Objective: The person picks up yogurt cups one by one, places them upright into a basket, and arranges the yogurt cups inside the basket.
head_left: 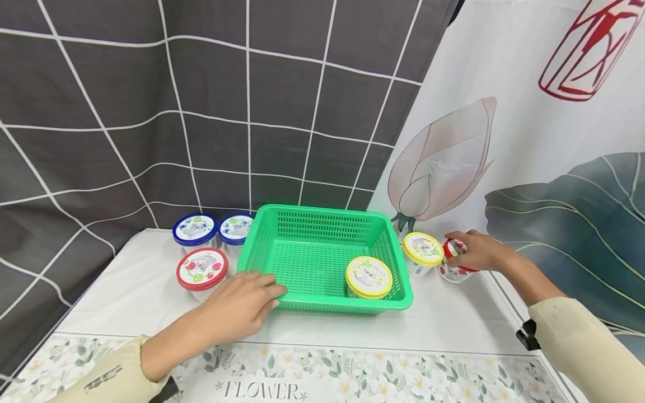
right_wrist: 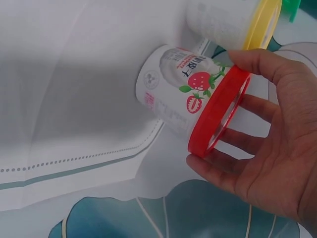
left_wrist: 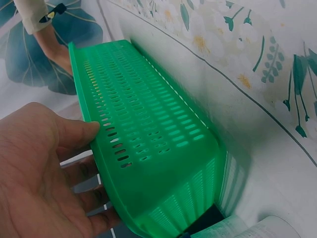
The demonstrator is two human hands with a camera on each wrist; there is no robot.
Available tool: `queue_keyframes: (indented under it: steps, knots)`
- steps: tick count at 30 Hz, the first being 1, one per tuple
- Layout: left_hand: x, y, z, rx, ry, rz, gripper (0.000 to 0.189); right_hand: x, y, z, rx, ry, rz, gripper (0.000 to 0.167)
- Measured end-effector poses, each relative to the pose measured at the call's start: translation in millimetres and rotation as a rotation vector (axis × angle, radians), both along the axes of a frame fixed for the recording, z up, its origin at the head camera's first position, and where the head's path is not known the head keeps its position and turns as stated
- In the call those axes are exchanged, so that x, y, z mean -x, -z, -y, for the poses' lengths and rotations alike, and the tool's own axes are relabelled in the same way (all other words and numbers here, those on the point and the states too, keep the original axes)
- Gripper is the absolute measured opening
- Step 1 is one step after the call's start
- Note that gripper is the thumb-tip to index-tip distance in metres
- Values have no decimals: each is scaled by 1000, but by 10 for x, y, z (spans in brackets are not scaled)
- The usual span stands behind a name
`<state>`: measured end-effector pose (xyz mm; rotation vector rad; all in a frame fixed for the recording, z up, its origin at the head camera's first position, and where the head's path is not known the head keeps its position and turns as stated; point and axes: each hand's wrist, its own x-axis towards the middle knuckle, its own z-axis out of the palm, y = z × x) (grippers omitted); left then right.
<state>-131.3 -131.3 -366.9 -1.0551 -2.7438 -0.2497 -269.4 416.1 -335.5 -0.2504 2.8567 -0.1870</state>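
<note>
A green plastic basket [head_left: 322, 305] stands on the table with one yellow-lidded tub [head_left: 369, 277] inside at its front right. At the basket's front left corner, my left hand [head_left: 242, 302] grips the rim; the left wrist view shows the thumb outside the wall and the other fingers over the rim. To the right of the basket, my right hand [head_left: 476, 250] holds a red-lidded tub [right_wrist: 181, 91] with a strawberry print, fingers spread around the lid's edge. The tub is slightly tilted in the head view. Another yellow-lidded tub [head_left: 423, 250] is just left of it.
Left of the basket are two blue-lidded tubs [head_left: 195, 230] side by side and a red-lidded tub [head_left: 202, 270] in front of them. A dark checked curtain [head_left: 211, 112] and a pale printed one [head_left: 453, 162] hang behind the table. A flower-patterned cloth [head_left: 322, 372] covers the front.
</note>
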Motion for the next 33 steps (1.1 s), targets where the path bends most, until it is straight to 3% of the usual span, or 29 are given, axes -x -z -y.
queue_keyframes:
  steps: [13, 33]
  knots:
    - [4, 7, 10, 0, 7, -24, 23, 45, -72, -79, -3, 10, -39, 88]
    - [-3, 19, 4, 0, 5, -46, 24, 28, -369, -185, -15, 45, -156, 86]
